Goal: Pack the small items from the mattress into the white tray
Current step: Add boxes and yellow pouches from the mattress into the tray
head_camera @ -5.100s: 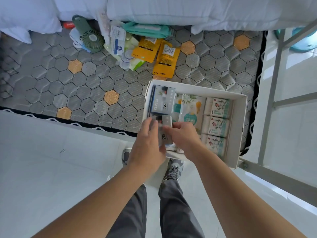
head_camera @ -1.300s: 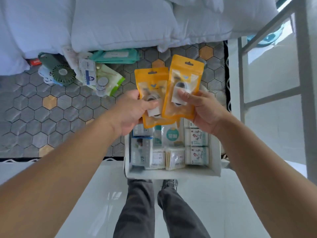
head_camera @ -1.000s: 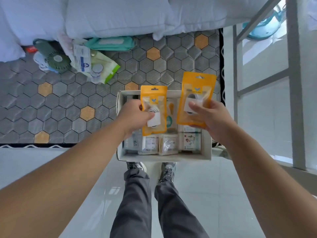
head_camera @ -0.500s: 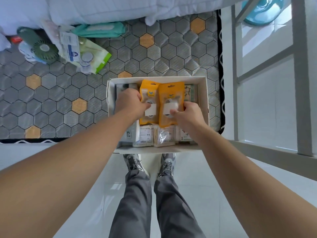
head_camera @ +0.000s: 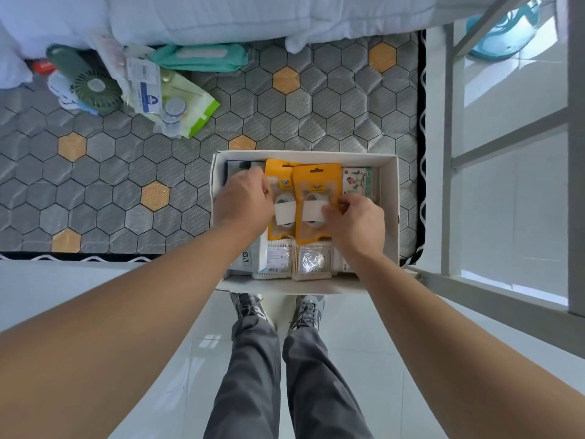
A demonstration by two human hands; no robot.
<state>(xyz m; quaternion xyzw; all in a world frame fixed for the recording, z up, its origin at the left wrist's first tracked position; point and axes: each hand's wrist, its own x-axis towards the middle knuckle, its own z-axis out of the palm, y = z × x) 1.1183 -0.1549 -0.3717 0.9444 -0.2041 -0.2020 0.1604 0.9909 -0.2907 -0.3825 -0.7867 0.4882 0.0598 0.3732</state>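
Your left hand (head_camera: pixel 243 201) and right hand (head_camera: pixel 356 221) are each pinching a flat orange plastic pouch (head_camera: pixel 280 201) (head_camera: pixel 315 204), laying it in the white cardboard tray (head_camera: pixel 391 198) on the grey hexagon-quilted mattress (head_camera: pixel 126 191).

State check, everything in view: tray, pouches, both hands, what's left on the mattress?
white tray: on mattress edge, nearly full
left orange pouch: flat in tray, left hand on it
right orange pouch: overlaps the left one, right hand pinching it
green fan: on mattress, unpacked
teal wipes pack: on mattress, unpacked
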